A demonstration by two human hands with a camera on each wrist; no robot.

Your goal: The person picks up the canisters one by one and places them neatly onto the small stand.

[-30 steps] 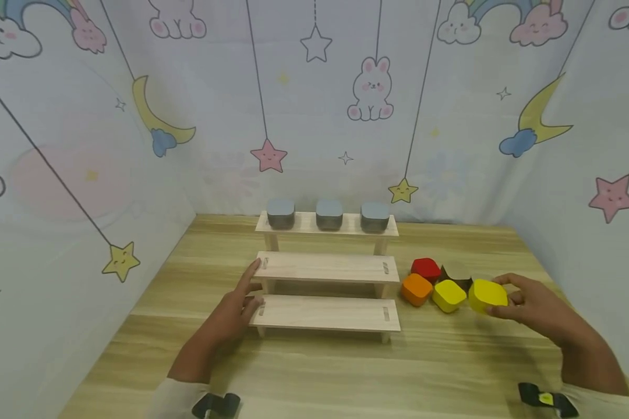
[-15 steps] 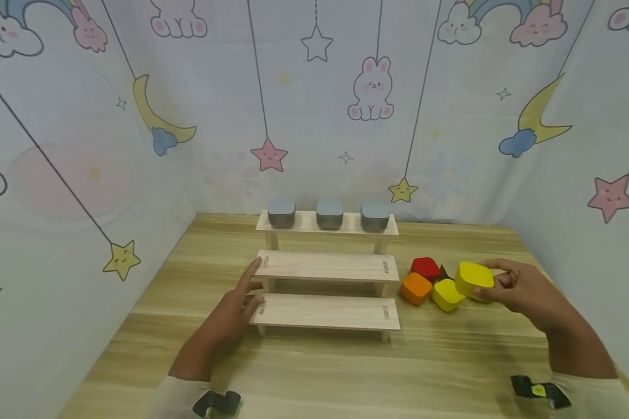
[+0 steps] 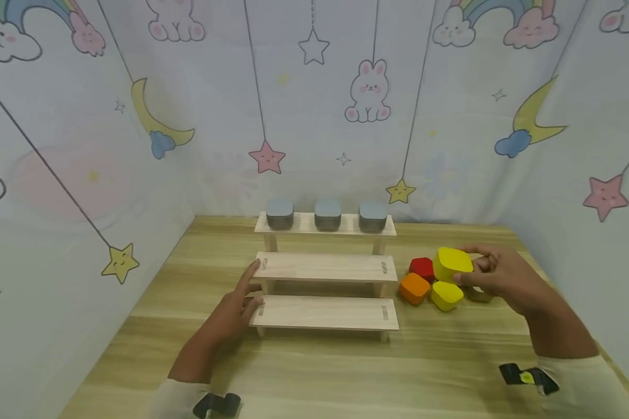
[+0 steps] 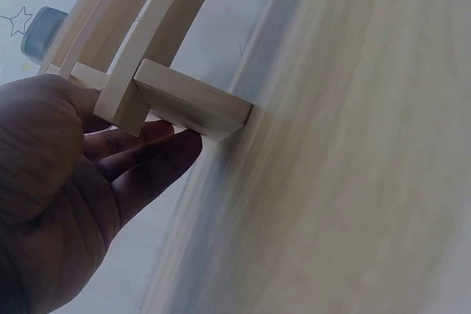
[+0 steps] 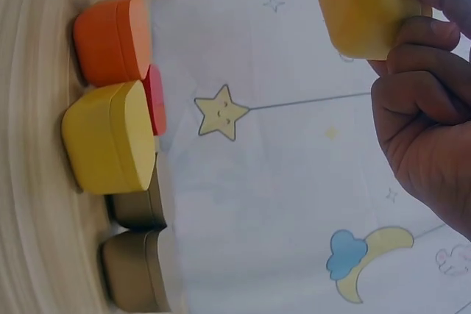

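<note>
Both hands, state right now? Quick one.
Left hand: open, touching the near end of the wooden shelf.
Right hand: closed, holding a yellow block.

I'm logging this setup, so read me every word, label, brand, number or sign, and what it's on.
None can be read.
The wooden stand and the yellow block in the right hand show no lettering.
The backdrop bears only drawings.
Any marking on the right wrist's strap is too small to read.
</note>
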